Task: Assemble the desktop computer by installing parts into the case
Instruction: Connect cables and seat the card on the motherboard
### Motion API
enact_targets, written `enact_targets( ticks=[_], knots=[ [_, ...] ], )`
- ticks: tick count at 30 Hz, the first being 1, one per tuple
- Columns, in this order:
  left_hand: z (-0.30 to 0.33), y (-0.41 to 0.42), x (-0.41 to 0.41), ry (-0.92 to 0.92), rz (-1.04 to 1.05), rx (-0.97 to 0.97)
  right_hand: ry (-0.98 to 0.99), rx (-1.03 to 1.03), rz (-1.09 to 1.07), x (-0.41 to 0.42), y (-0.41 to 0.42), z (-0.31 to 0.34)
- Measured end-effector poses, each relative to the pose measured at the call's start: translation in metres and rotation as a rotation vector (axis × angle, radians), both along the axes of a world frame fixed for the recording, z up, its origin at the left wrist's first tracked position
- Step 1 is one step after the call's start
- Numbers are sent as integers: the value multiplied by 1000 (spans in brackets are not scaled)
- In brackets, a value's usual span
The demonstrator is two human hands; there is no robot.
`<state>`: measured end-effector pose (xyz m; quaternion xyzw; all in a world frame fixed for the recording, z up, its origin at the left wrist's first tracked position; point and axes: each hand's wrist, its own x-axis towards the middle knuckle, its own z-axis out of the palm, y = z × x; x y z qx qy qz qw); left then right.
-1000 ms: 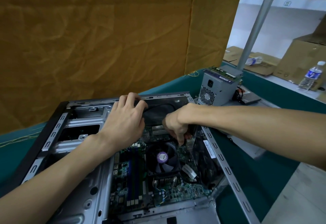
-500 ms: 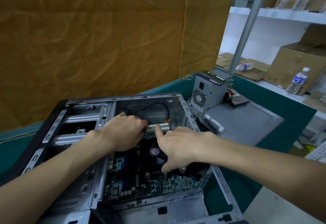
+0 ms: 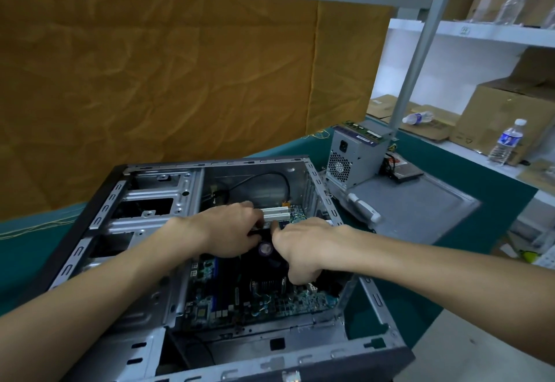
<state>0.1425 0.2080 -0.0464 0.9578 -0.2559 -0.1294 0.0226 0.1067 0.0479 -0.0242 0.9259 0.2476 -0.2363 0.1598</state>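
The case (image 3: 168,201) lies open on the counter (image 3: 450,171), board (image 3: 270,300) inside. Both hands' grip there is hidden: left hand (image 3: 228,231), right hand (image 3: 303,246), fan (image 3: 265,249) between. Uneven pressing could flex the board or bend pins.

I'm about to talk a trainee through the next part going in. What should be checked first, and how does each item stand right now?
1. Computer case lies open on its side: ok.
2. Motherboard sits inside the case: ok.
3. Left hand and right hand out of the case: not ok, both are over the CPU fan.
4. What the fingers are working on: cannot tell, hidden.
5. Power supply within reach on the side panel: ok.
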Motion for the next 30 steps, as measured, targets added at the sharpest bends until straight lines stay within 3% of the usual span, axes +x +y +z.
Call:
enact_targets(
  ticks=[5, 9, 11, 17, 24, 30],
  knots=[
    [2, -8, -3, 129, -51, -161, -81, 128, 95, -4, -11, 10],
    [0, -29, -8, 168, -150, -210, -516, 540, -15, 28, -31, 38],
    [-3, -44, -7, 206, -177, -155, -626, 666, -93, 54, -43, 45],
    [-15, -84, -6, 161, -186, 121, -348, 635, -363, 99, -49, 16],
    [-8, -75, 2, 265, -158, -99, -450, 646, -367, 103, -47, -11],
    [-9, -73, -4, 345, -224, 13, -439, 659, -383, 103, -48, -14]
  ],
)
